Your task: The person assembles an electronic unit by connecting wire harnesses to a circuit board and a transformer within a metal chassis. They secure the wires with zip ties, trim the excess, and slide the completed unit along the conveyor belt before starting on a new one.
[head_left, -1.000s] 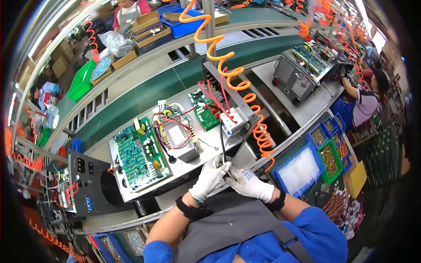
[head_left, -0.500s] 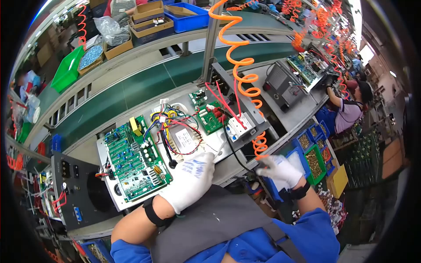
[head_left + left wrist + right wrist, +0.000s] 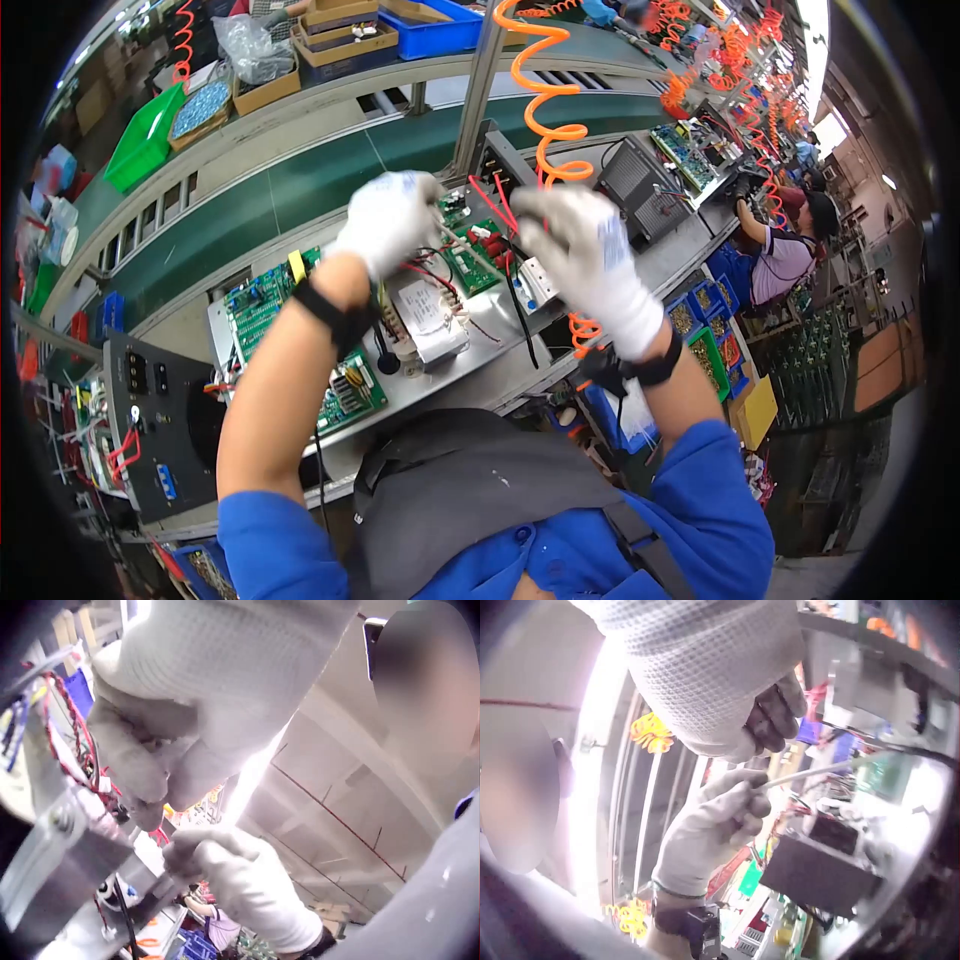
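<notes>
My gloved left hand point(image 3: 388, 225) is raised over the opened electrical unit and pinches a thin whitish strip point(image 3: 817, 771) between thumb and fingers. The strip points toward the small green circuit board point(image 3: 475, 262). To its right, my gloved right hand point(image 3: 592, 258) has bent fingers beside the red wires point(image 3: 490, 203); I cannot tell whether it grips one. Below that hand, a black cable point(image 3: 522, 325) hangs down from the white terminal block point(image 3: 538, 285). A labelled metal-cased part point(image 3: 432, 325) sits under my left hand, and my left forearm hides part of the large circuit board point(image 3: 355, 395).
A coiled orange hose point(image 3: 545, 95) hangs in front of the unit. At right are blue bins point(image 3: 683, 318) and a green bin point(image 3: 708, 362) of small parts. A dark panel point(image 3: 150, 400) stands left. Another person point(image 3: 785, 260) works farther right.
A second ago both hands held the black cable at the front edge; now it hangs loose. Both hands have moved forward over the unit, the left with the whitish strip.
</notes>
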Demonstrator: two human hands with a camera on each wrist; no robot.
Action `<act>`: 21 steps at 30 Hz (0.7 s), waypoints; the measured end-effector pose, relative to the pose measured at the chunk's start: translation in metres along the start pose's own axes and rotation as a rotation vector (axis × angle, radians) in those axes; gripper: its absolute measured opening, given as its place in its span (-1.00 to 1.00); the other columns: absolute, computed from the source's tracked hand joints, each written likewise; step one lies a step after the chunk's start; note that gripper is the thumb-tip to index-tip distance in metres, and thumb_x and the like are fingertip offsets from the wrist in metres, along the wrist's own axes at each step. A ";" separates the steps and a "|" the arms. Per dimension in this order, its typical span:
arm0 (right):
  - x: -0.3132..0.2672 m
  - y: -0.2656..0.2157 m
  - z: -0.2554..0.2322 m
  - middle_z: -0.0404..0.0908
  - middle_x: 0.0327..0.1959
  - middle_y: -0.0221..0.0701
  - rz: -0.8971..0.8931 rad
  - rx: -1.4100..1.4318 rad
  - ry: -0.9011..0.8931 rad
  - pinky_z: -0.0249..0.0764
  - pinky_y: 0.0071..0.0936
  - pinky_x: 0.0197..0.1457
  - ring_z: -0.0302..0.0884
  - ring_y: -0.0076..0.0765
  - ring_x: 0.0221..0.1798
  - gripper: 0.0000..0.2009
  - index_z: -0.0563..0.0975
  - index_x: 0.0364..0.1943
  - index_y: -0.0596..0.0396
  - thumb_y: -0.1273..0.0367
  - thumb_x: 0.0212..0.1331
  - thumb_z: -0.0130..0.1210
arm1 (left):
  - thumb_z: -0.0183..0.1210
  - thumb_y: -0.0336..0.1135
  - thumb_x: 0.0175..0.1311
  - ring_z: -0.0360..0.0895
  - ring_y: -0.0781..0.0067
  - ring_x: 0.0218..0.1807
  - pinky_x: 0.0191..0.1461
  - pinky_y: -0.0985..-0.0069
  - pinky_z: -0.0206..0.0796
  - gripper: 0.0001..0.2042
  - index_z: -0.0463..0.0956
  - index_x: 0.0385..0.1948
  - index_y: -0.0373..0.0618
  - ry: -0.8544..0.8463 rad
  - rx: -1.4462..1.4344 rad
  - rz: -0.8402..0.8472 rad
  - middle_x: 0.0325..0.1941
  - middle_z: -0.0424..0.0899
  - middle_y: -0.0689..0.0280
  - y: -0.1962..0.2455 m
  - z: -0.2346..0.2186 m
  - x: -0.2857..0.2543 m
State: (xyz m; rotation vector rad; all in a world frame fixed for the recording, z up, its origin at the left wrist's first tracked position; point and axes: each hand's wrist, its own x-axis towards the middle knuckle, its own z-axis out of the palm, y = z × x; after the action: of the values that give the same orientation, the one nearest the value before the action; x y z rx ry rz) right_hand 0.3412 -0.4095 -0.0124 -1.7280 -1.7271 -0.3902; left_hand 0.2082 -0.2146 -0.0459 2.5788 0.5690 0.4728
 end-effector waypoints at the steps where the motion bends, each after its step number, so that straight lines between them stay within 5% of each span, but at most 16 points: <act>1: 0.011 0.006 -0.002 0.62 -0.30 -0.21 0.045 0.016 -0.030 0.46 -0.22 -0.08 0.57 -0.05 -0.19 -0.80 0.58 -0.19 0.11 0.40 0.08 0.15 | 0.18 -0.25 0.09 0.62 0.07 -0.26 -0.18 0.26 0.42 -0.84 0.59 -0.42 -0.12 -0.052 0.109 -0.112 -0.41 0.66 0.13 -0.014 0.004 0.011; 4: 0.041 0.021 -0.007 0.63 -0.28 -0.21 0.039 0.030 -0.107 0.46 -0.22 -0.06 0.58 -0.06 -0.17 -0.81 0.59 -0.21 0.10 0.37 0.10 0.13 | 0.18 -0.23 0.11 0.63 0.11 -0.29 -0.16 0.29 0.42 -0.83 0.59 -0.42 -0.12 0.075 0.171 -0.041 -0.41 0.67 0.15 -0.004 0.000 0.013; 6: 0.052 0.024 -0.003 0.64 -0.27 -0.22 0.012 0.035 -0.181 0.46 -0.21 -0.05 0.59 -0.07 -0.17 -0.81 0.60 -0.21 0.10 0.35 0.11 0.12 | 0.18 -0.34 0.18 0.62 0.51 -0.38 -0.28 0.51 0.42 -0.85 0.58 -0.37 -0.24 -0.188 -0.251 -0.276 -0.49 0.64 0.27 0.007 -0.016 0.019; 8: 0.066 0.023 0.008 0.63 -0.26 -0.18 0.093 0.032 -0.411 0.46 -0.22 -0.04 0.58 -0.03 -0.13 -0.76 0.58 -0.16 0.12 0.33 0.11 0.10 | 0.16 -0.41 0.20 0.55 0.65 -0.38 -0.30 0.61 0.39 -0.87 0.57 -0.32 -0.29 -0.231 -0.552 -0.253 -0.48 0.61 0.37 0.003 -0.018 0.017; 10: 0.074 0.040 0.035 0.64 -0.22 -0.22 0.072 0.042 -0.438 0.47 -0.30 -0.05 0.61 -0.14 -0.15 -0.71 0.55 -0.06 0.10 0.38 0.10 0.08 | 0.14 -0.46 0.21 0.50 0.65 -0.37 -0.27 0.62 0.38 -0.88 0.56 -0.27 -0.27 -0.242 -0.580 -0.160 -0.41 0.60 0.39 -0.002 -0.021 0.010; 12: 0.079 0.056 0.063 0.64 -0.20 -0.31 0.160 0.641 -0.712 0.45 -0.43 -0.07 0.57 -0.38 -0.18 -0.65 0.50 0.02 0.11 0.40 0.09 0.06 | 0.10 -0.51 0.19 0.49 0.60 -0.32 -0.20 0.57 0.38 -0.86 0.56 -0.24 -0.27 -0.242 -0.735 -0.165 -0.37 0.59 0.34 -0.014 -0.011 -0.001; 13: 0.083 0.050 0.068 0.60 -0.21 -0.45 0.136 0.736 -0.870 0.40 -0.54 -0.08 0.46 -0.56 -0.19 -0.61 0.46 0.05 0.16 0.40 0.09 0.06 | 0.12 -0.52 0.17 0.51 0.56 -0.31 -0.18 0.54 0.39 -0.86 0.55 -0.24 -0.28 -0.164 -0.617 -0.108 -0.36 0.60 0.31 -0.008 -0.016 -0.010; 16: 0.081 0.037 0.073 0.56 -0.26 -0.52 0.291 0.912 -1.016 0.38 -0.59 -0.08 0.42 -0.62 -0.20 -0.67 0.47 0.03 0.22 0.38 0.19 0.05 | 0.20 -0.49 0.11 0.57 0.41 -0.28 -0.13 0.46 0.41 -0.83 0.53 -0.26 -0.29 0.060 -0.394 -0.001 -0.34 0.64 0.16 -0.006 -0.016 -0.025; 18: 0.084 0.030 0.069 0.58 -0.33 -0.50 0.481 0.823 -0.970 0.43 -0.59 -0.10 0.45 -0.65 -0.26 -0.75 0.52 -0.05 0.23 0.40 0.25 0.04 | 0.22 -0.45 0.09 0.60 0.31 -0.26 -0.14 0.42 0.42 -0.82 0.54 -0.26 -0.27 0.070 -0.309 -0.045 -0.33 0.65 0.13 -0.006 -0.024 -0.030; 21: 0.079 0.032 0.075 0.65 -0.34 -0.45 0.516 0.822 -0.806 0.48 -0.53 -0.20 0.51 -0.63 -0.32 -0.70 0.57 -0.04 0.23 0.34 0.21 0.15 | 0.23 -0.33 0.12 0.62 0.19 -0.20 -0.08 0.41 0.42 -0.71 0.51 -0.15 -0.29 0.040 -0.323 -0.183 -0.27 0.66 0.08 -0.016 -0.022 -0.033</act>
State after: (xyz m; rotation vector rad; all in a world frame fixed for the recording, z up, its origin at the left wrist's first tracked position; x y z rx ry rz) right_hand 0.3617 -0.2990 -0.0261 -1.6472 -1.4673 1.2191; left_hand 0.1661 -0.2088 -0.0428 2.1936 0.6749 0.5083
